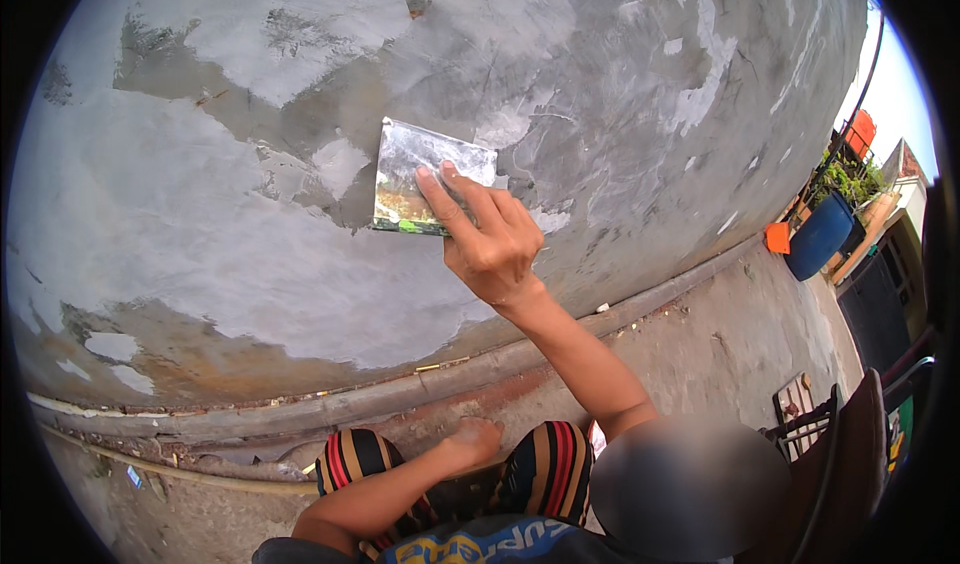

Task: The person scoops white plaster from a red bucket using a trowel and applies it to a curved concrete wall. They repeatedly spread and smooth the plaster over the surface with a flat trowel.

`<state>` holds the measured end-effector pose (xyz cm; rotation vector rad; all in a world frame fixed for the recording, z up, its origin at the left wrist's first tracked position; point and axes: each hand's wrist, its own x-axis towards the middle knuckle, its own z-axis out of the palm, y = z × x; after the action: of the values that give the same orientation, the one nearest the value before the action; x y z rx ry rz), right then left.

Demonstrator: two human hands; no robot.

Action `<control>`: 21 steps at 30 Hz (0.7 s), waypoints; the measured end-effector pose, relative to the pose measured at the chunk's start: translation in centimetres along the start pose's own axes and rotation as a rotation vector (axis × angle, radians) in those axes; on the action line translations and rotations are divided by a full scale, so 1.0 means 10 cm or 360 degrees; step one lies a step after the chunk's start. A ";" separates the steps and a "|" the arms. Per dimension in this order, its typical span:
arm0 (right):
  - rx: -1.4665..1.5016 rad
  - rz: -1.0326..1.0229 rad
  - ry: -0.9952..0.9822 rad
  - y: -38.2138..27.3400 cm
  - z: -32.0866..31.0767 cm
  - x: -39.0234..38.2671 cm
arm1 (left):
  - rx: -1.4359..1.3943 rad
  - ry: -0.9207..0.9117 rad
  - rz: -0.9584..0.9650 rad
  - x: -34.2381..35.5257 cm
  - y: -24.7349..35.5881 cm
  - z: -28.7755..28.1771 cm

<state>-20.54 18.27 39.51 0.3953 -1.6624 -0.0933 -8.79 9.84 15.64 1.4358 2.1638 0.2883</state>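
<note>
My right hand (492, 239) is raised to the wall (300, 294), closed on a flat, rectangular putty scraper (435, 169). The fingertips press on the scraper's shiny, smeared face, and its lower edge carries green and brown marks. The scraper lies against the wall or very near it. Pale grey filler covers the wall in uneven patches, with darker bare cement between them. Low between my knees, my left hand (478, 439) is curled up. What it holds, if anything, is hidden.
A pipe-like ledge (400, 396) runs along the wall's foot. On the right stand a blue barrel (822, 236) and an orange object (777, 237), with a slatted white piece (797, 414) nearer. A blurred patch hides part of the lower right.
</note>
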 end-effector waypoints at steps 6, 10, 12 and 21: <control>0.0252 0.0149 0.0075 0.26 -0.33 0.26 | 0.0103 -0.0053 -0.0011 0.10 -0.06 0.14; -0.0073 0.0263 0.0376 0.95 -0.28 0.58 | 0.0083 0.0052 0.0030 0.11 -0.13 0.06; -0.0129 0.0358 0.0347 0.98 -0.25 0.53 | 0.0062 -0.0007 0.0005 0.10 -0.12 0.01; 0.0203 0.0134 -0.0098 0.11 -0.13 -0.18 | 0.0044 0.0088 0.0086 0.05 -0.03 0.00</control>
<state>-19.37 20.10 38.29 0.4218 -1.7486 0.0638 -9.17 10.10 15.32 1.5205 2.1831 0.3227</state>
